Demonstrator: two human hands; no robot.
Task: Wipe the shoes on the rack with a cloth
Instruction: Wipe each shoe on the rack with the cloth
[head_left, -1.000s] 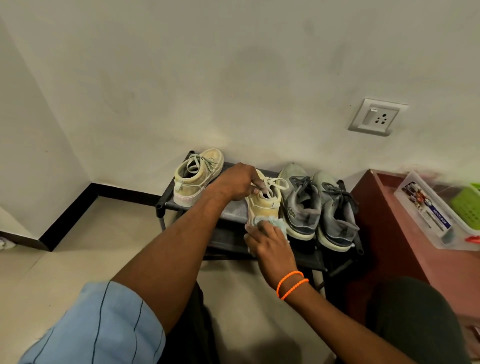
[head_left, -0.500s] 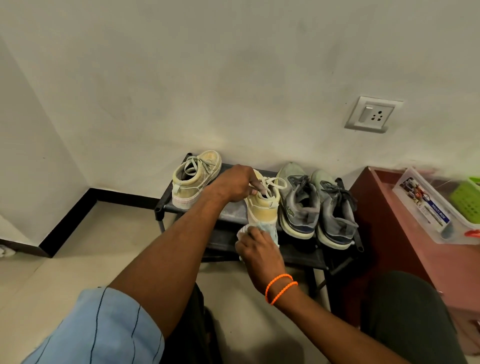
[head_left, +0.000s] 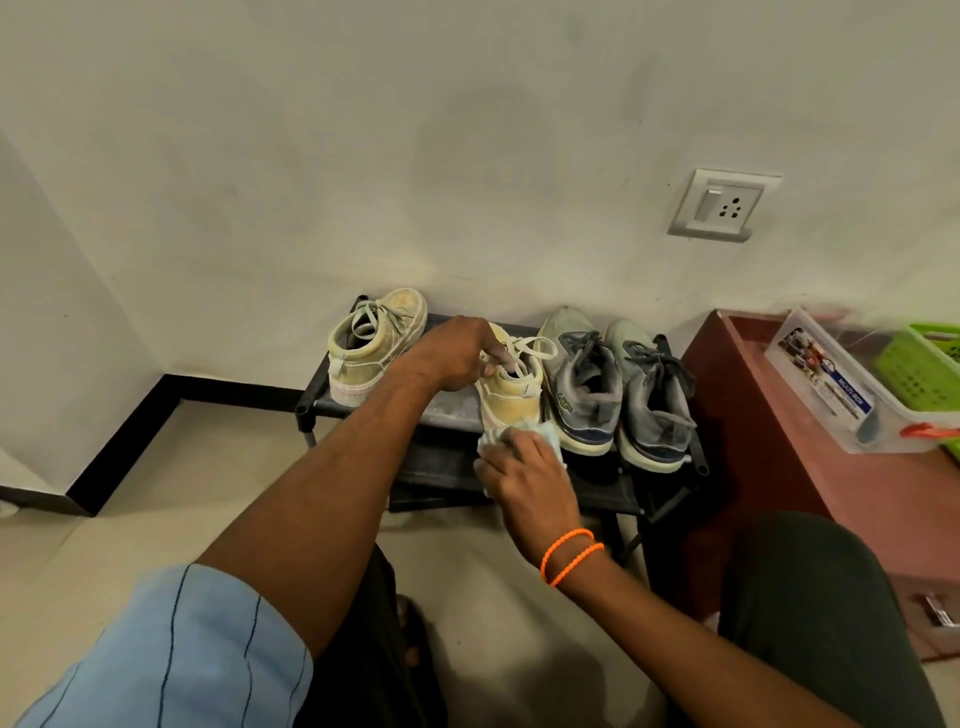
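A black shoe rack (head_left: 452, 410) stands against the wall with several shoes on its top shelf. My left hand (head_left: 457, 358) grips the collar of a cream sneaker (head_left: 511, 395) near the middle of the shelf. My right hand (head_left: 530, 467) holds a pale cloth (head_left: 493, 439) pressed against that sneaker's heel. The matching cream sneaker (head_left: 374, 345) sits at the shelf's left end. Two grey sneakers (head_left: 587, 384) (head_left: 652, 400) stand side by side to the right.
A reddish-brown cabinet (head_left: 753, 415) stands right of the rack, carrying a clear plastic box (head_left: 831, 384) and a green basket (head_left: 919, 369). A wall socket (head_left: 724, 205) is above. My knees frame the floor in front; a black skirting runs along the left corner.
My right hand with the cloth has shifted a little along the heel of the cream sneaker. My left hand keeps its hold on the collar.
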